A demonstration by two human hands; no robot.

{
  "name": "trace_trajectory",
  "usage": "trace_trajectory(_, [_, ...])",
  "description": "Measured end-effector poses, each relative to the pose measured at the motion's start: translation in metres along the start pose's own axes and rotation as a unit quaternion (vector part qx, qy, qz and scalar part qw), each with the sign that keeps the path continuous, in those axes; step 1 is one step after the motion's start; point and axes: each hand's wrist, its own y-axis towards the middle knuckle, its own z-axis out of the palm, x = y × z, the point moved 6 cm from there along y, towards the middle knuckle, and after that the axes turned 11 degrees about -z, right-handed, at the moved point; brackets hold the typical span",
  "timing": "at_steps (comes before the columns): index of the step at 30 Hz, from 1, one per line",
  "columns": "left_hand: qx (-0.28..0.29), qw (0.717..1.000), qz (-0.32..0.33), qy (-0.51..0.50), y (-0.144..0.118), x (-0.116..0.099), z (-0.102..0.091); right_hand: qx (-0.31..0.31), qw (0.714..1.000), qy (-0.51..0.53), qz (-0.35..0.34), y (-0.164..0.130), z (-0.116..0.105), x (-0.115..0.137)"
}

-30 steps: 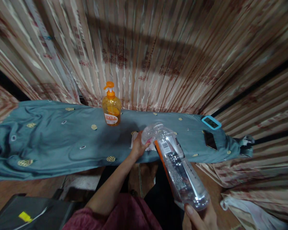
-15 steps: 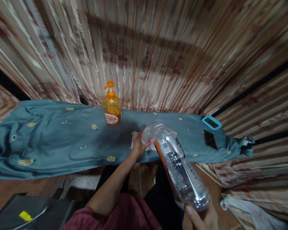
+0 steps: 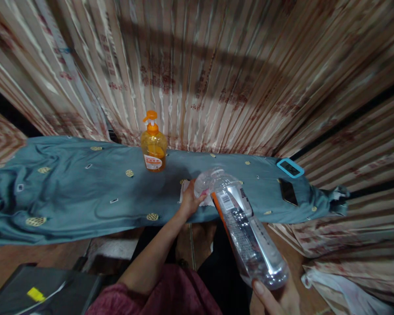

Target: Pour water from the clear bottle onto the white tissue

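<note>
My left hand (image 3: 189, 200) is closed round the side of a clear cup-like vessel (image 3: 202, 183), partly hidden behind a bottle. A small pink spot shows near its lower side. Under this hand and vessel lies a white tissue or cloth (image 3: 184, 189). A large clear plastic bottle (image 3: 249, 236) with a silver and orange label slants across the front. My right hand (image 3: 277, 297) grips it by its base. The bottle's neck points away from me, beside or over the rim of the vessel; which of these I cannot tell. Whether liquid flows does not show.
An orange pump bottle (image 3: 153, 148) stands on the teal pineapple-print cloth (image 3: 85, 192) covering the narrow table. To the right lie a blue-framed digital timer (image 3: 290, 168) and a dark phone (image 3: 288, 191). A patterned curtain (image 3: 197, 78) hangs behind. A dark case (image 3: 52, 288) is at lower left.
</note>
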Motion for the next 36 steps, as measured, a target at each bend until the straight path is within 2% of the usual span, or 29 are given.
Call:
trace_trajectory(4, [0.004,1.0,-0.007,0.001,0.0001,0.0004,0.0002,-0.016,0.999,-0.027,-0.008,0.0006,-0.0046,-0.0053])
trace_trajectory(21, [0.009,1.0,0.0,-0.017,-0.0003,-0.0003,0.0,-0.006,1.0,-0.009,-0.009,0.0021,-0.0013,0.0007])
trace_trajectory(24, [0.009,1.0,-0.006,-0.016,-0.0003,0.0003,0.0004,-0.006,0.999,-0.032,-0.014,0.0022,-0.0023,0.0014])
trace_trajectory(36, [0.01,1.0,0.0,-0.005,-0.0002,0.0011,0.0009,-0.008,0.999,-0.035,-0.007,0.0018,-0.0021,-0.0039])
